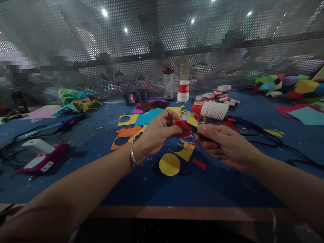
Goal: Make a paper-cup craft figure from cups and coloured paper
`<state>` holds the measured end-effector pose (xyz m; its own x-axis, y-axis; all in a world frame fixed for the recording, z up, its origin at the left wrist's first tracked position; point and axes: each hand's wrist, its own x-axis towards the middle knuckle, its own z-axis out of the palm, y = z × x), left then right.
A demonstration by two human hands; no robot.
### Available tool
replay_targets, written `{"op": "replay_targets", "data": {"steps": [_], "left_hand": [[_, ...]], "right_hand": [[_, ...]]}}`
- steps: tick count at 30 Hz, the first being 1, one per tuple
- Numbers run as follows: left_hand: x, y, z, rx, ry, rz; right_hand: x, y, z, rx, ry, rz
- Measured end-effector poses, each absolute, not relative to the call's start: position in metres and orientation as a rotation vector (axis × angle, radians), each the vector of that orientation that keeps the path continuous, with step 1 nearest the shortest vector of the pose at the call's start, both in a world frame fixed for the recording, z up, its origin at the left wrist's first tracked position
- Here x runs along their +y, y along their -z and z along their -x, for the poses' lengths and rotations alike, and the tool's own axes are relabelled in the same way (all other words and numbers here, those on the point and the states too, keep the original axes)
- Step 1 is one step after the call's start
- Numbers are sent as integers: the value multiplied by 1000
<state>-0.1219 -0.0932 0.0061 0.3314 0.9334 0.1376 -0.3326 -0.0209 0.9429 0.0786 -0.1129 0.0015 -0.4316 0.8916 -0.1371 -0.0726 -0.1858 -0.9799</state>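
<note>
My left hand pinches a small piece of red paper between thumb and fingers above the middle of the table. My right hand is closed around what looks like a pair of black scissors, the dark blades meeting the paper's right side. Fingers cover most of the handles. Below the hands lies a yellow paper circle, with a red scrap to its right. Yellow offcuts and thin strips lie just behind the circle.
Behind the hands are blue paper, orange offcuts, a glass jar, upright paper cups and a stack lying sideways. A purple power strip and cables sit left; another cable runs right. Mesh stands behind.
</note>
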Motion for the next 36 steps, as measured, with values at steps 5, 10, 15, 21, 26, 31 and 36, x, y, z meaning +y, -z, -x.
{"op": "replay_targets", "data": {"steps": [5,10,15,21,26,31,36], "left_hand": [[-93,-5,122,688,-1170,-1211],[-94,-3,122,752,-1206,-1263],[-93,0,123,769,-1235,-1337],[-95,1,124,800,-1240,-1435],[-97,-1,124,832,-1250,-1459],[-97,-2,123,788,-1212,-1409],[-96,-2,124,705,-1147,-1282]], "right_hand": [[-113,-2,-79,-1366,-1694,1020],[-112,-1,-79,-1369,-1698,1015],[-111,-1,-80,-1384,-1708,1000],[-112,-2,-79,-1369,-1721,999],[-114,-4,-78,-1342,-1716,1007],[-114,-4,-78,-1314,-1719,1018],[-113,-3,-78,-1293,-1723,1025]]}}
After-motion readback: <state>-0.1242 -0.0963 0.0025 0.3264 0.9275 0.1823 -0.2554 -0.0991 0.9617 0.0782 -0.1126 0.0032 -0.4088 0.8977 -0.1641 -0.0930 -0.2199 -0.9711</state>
